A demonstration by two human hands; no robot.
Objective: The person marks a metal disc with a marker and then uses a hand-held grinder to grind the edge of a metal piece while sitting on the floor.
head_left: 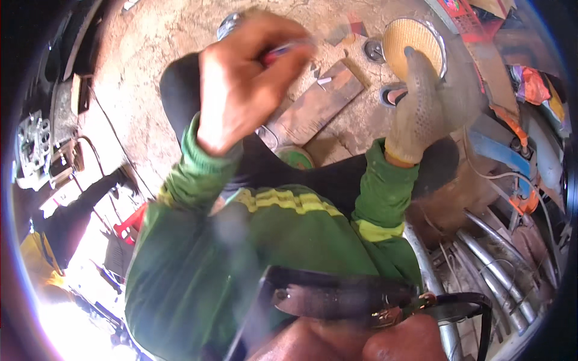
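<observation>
My bare left hand (241, 78) is raised over the floor, smeared by motion, with its fingers curled around a small red thing (274, 55) whose kind I cannot make out. On my right hand (415, 111) is a pale knitted glove. Its thumb, dark at the tip, lies across a round, yellowish piece (397, 45) with a fine mesh-like face and a silvery rim. The other gloved fingers blur at the rim's right side. Between my hands a worn wooden board (325, 105) rests on the floor, bearing a short white stick (324, 80).
Beside the round piece a small dark disc (374, 50) lies on the concrete floor (156, 36). Metal tubes (490, 265) are heaped at the lower right, below a blue and orange part (503, 153). A cast metal part (35, 144) sits far left, near a dark cable (111, 120).
</observation>
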